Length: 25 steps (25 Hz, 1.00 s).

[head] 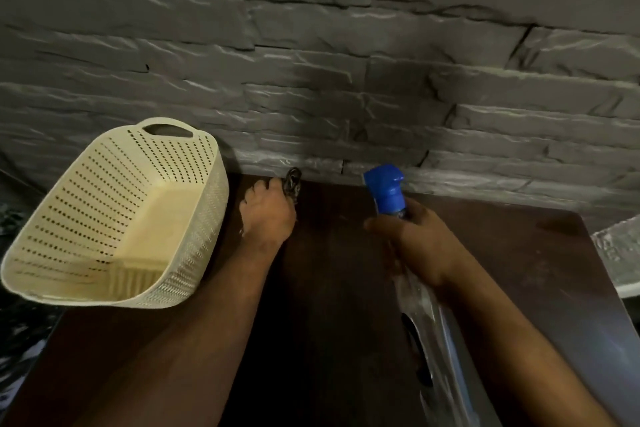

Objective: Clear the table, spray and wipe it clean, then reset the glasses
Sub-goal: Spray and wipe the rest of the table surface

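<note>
Grey stone wall backs a dark table (pixel 346 270), where your right hand (pixel 419 246) wraps the neck of a light, slick spray bottle (pixel 389 191), best held there, while your left hand (pixel 268 215) clutches a soft cloth (pixel 292 180) beside a basket (pixel 114 218).

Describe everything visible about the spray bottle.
The spray bottle has a bright blue plastic trigger head with a short nozzle, on a clear, see-through body that catches glints of light. The right hand grips it around the neck just below the head, fingers wrapped round it, holding it tilted above the dark wooden table, head up toward the stone wall and nozzle aimed leftward. Its lower body runs down under the wrist and is partly hidden; how much liquid it holds cannot be told.
</note>
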Available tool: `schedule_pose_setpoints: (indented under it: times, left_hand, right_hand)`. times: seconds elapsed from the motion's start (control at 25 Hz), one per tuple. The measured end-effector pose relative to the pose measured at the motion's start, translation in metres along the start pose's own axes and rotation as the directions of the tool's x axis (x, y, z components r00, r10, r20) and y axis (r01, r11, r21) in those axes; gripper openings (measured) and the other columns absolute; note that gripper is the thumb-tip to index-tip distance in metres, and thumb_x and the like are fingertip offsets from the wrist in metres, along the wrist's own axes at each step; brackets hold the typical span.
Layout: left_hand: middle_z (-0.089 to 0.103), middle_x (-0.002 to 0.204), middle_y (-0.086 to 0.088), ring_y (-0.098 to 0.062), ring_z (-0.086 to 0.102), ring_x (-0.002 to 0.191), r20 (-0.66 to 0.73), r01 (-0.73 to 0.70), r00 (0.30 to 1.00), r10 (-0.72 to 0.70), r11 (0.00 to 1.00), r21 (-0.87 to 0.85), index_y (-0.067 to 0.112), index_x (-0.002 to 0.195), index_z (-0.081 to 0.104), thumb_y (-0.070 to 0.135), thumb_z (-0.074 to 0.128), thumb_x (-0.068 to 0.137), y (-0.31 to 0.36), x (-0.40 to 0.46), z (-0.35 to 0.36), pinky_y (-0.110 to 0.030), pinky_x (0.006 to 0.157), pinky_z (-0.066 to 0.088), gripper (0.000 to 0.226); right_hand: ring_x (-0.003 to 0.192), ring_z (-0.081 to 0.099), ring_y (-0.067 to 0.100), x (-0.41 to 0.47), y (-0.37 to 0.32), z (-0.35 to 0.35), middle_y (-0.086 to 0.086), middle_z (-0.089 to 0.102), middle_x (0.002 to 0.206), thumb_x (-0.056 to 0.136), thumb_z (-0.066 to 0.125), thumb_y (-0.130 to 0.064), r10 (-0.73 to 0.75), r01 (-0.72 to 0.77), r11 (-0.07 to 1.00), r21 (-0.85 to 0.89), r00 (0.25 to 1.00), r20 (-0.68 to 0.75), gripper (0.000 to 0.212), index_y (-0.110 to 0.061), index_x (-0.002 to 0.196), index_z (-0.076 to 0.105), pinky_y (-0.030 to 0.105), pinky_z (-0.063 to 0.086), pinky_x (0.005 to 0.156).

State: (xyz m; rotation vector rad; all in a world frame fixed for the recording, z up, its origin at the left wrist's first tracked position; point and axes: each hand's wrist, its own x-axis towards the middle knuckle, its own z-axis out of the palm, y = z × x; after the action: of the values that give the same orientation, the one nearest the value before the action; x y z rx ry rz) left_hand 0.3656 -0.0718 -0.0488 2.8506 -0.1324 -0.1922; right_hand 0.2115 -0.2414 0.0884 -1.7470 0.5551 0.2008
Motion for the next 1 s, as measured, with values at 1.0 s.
schedule_pose_setpoints:
  times: [1.0]
  left_hand:
    - [0.061,0.125,-0.014,-0.033,0.055,0.115,-0.021,0.14,0.98,-0.198,0.76,-0.635,0.01,0.128,0.055,0.034,0.04,0.102,-0.021,-0.005,0.0,-0.041,0.1,0.042,0.038]
  right_hand:
    - [0.052,0.052,0.021,-0.032,0.04,-0.03,0.007,0.056,0.062,0.081,0.066,-0.02,0.113,-0.112,0.994,-0.012,0.991,0.078,0.023,-0.016,0.101,0.055,0.041,0.048,0.062]
